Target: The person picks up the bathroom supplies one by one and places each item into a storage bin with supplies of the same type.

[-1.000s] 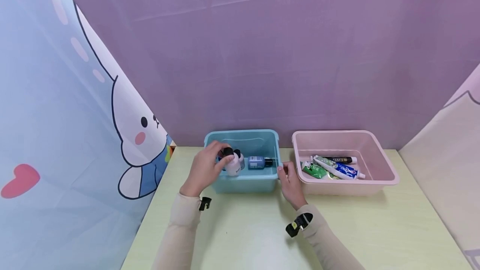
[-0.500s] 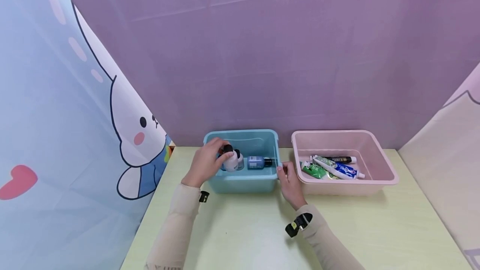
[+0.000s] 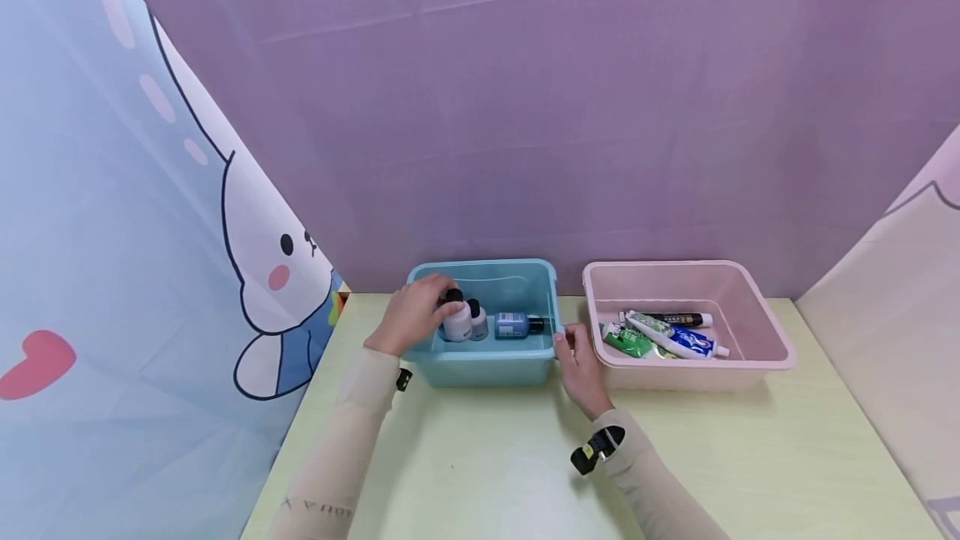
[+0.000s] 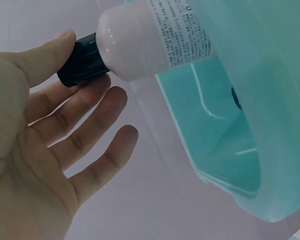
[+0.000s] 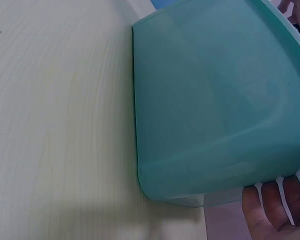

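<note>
My left hand (image 3: pixel 414 312) reaches over the left side of the teal bin (image 3: pixel 487 369). Its thumb and fingertips pinch the black cap of a pale pink bottle (image 3: pixel 457 325), whose printed label shows in the left wrist view; the other fingers spread loosely. Close beside it in the bin stands a similar clear-looking bottle (image 3: pixel 478 325) with a black cap. A blue bottle (image 3: pixel 512 325) lies on its side farther right. My right hand (image 3: pixel 583 369) grips the bin's front right corner, thumb at the rim and fingers against the outer side wall (image 5: pixel 225 110).
Right of the teal bin stands a pink bin (image 3: pixel 697 363). Inside it lie several toothpaste tubes, among them a green tube (image 3: pixel 630 341), a blue and white tube (image 3: pixel 686 342) and a black tube (image 3: pixel 686 320). A purple cloth backdrop (image 3: pixel 525 123) rises behind the pale table (image 3: pixel 495 465).
My left hand has carried the pale pink bottle slightly left and farther into the teal bin, beside the standing bottle. The right hand stays on the bin's corner.
</note>
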`<state>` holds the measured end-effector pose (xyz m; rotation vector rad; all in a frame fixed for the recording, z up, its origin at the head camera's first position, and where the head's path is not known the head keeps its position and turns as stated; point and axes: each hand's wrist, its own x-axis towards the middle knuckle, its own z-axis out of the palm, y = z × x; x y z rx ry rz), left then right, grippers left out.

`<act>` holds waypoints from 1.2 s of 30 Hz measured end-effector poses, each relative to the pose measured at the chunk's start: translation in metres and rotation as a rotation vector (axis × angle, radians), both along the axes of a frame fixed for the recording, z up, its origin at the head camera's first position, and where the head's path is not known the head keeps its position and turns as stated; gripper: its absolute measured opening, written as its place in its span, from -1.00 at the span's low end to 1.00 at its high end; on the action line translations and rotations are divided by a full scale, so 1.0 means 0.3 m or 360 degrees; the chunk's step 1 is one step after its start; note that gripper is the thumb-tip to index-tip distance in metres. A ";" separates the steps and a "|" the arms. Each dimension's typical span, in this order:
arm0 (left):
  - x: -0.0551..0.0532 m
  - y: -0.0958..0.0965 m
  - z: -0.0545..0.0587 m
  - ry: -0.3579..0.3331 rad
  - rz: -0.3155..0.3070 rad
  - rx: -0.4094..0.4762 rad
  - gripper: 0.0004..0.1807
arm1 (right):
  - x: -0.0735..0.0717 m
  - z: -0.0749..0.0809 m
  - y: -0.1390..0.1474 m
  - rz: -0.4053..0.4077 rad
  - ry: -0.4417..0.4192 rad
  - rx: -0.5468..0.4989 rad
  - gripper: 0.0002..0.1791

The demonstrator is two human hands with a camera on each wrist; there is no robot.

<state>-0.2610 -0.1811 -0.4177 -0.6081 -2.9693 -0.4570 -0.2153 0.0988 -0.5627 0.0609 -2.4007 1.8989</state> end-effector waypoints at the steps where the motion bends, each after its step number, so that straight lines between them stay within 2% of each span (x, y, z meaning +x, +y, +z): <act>1: -0.004 -0.001 -0.001 -0.0006 -0.0007 -0.0015 -0.65 | 0.000 0.000 0.000 0.0002 0.0001 0.0002 -0.71; 15: -0.068 -0.010 -0.016 -0.0201 -0.0050 -0.0164 -0.80 | 0.005 0.007 0.000 0.0015 -0.0032 0.0017 -0.72; 24: -0.103 -0.012 -0.008 -0.0305 -0.0103 -0.0321 -0.90 | 0.006 0.015 -0.001 0.0025 -0.0063 0.0018 -0.69; 28: -0.119 -0.009 -0.005 -0.0367 -0.0123 -0.0385 -0.85 | 0.006 0.017 0.001 0.0032 -0.0063 0.0018 -0.69; 34: -0.142 -0.008 -0.020 -0.0459 -0.0124 -0.0448 -0.61 | 0.002 0.008 0.002 0.0032 -0.0062 0.0008 -0.68; 36: -0.149 -0.008 -0.026 -0.0480 -0.0108 -0.0470 -0.62 | 0.002 0.008 0.001 0.0033 -0.0062 0.0003 -0.69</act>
